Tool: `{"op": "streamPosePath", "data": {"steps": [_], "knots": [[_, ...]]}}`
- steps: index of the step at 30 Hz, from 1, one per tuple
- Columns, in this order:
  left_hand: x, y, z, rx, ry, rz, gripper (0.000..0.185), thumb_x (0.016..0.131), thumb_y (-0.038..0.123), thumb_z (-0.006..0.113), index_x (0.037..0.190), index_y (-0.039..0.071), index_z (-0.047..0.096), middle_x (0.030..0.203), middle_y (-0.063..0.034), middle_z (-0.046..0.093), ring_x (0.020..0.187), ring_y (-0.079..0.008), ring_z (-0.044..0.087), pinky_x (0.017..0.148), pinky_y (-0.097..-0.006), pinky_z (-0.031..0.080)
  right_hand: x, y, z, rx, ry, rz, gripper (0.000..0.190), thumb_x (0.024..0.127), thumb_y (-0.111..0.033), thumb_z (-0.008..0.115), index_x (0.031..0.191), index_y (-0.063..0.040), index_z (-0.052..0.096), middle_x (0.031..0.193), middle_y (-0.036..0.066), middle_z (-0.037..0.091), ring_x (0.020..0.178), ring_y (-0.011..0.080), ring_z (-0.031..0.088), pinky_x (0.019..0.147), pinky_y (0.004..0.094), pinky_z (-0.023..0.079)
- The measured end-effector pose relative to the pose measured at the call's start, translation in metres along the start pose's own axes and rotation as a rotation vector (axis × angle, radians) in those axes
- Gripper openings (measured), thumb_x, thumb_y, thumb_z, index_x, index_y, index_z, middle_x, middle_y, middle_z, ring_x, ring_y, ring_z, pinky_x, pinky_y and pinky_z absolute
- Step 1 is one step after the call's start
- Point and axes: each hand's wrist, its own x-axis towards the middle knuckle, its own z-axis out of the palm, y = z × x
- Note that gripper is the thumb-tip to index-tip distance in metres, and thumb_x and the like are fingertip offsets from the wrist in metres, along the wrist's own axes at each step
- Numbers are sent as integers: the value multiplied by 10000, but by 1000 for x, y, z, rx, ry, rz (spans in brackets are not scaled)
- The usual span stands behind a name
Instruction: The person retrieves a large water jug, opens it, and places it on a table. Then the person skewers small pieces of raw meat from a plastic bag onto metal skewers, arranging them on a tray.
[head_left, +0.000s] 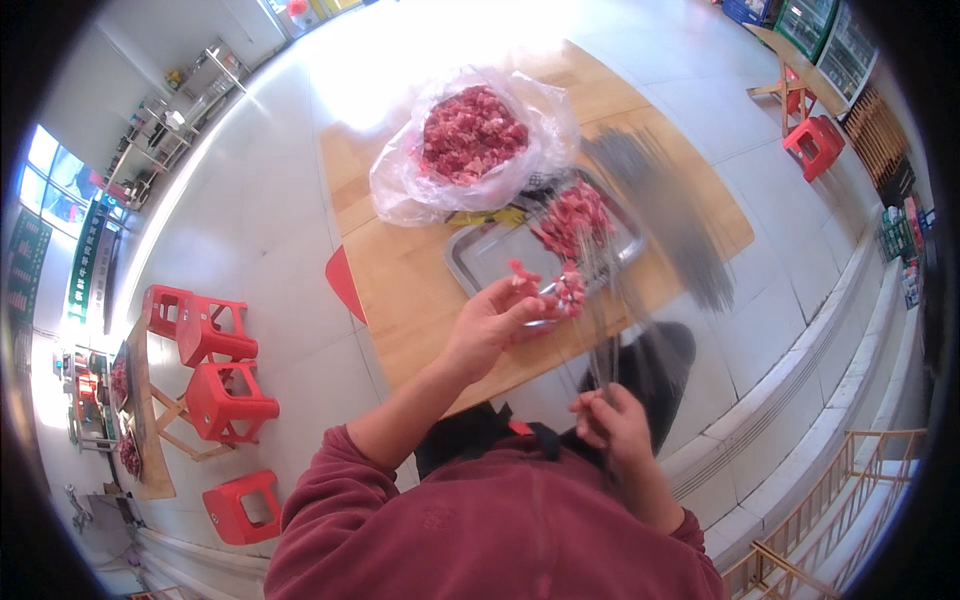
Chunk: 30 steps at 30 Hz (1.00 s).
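My left hand (499, 319) holds small pieces of raw red meat (525, 276) at its fingertips, above the near edge of a metal tray (480, 259). Beside those fingertips, more meat (570, 289) appears to be threaded on a skewer. My right hand (616, 426) grips thin metal skewers (606, 337) by their near ends; they fan towards the tray and look blurred. At the tray's right side lies a heap of meat strips (576, 217), partly behind the skewers. Behind the tray, an open clear plastic bag (397, 184) holds diced raw meat (472, 135).
Many loose metal skewers (667, 210) lie along the right of the wooden table (405, 300), some jutting past its edge. A dark stool (667, 352) stands by my right hand. Red plastic stools (217, 330) are at left, and steps (780, 450) at right.
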Motion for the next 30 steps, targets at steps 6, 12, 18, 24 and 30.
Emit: {"op": "streamPosePath", "data": {"steps": [6,12,18,24,30], "knots": [[66,54,-39,729,324,518,260,971,152,610,1187,8,623,1093,-89,675,1003,-177,651,789,-342,559,2,6,-15,104,-61,41,125,1008,-125,510,1019,-7,550,741,94,574,522,115,470,449,227,328],[171,122,-115,1513,355,887,240,821,32,625,1046,59,707,1013,-160,681,913,-307,658,808,-396,526,0,4,-8,128,-94,53,117,1001,-106,517,1025,4,551,625,40,467,503,102,394,475,245,327],[187,98,-110,1763,289,837,260,781,43,615,1020,71,714,1028,-136,636,1020,-339,581,888,-422,480,-3,2,-11,126,-63,69,102,987,-72,528,1029,16,560,635,24,455,506,90,377,473,248,317],[188,80,-106,1718,360,783,211,801,121,603,960,47,719,998,-168,645,996,-351,591,884,-449,485,-3,5,-9,152,-88,54,103,982,-63,533,1042,15,565,643,12,445,503,79,369,469,237,308],[200,89,-105,1799,416,545,224,852,196,596,883,-1,698,931,-199,670,932,-393,622,846,-470,500,-4,3,-1,87,-121,61,95,967,-47,552,1045,6,566,639,7,436,496,79,366,460,238,305]]}}
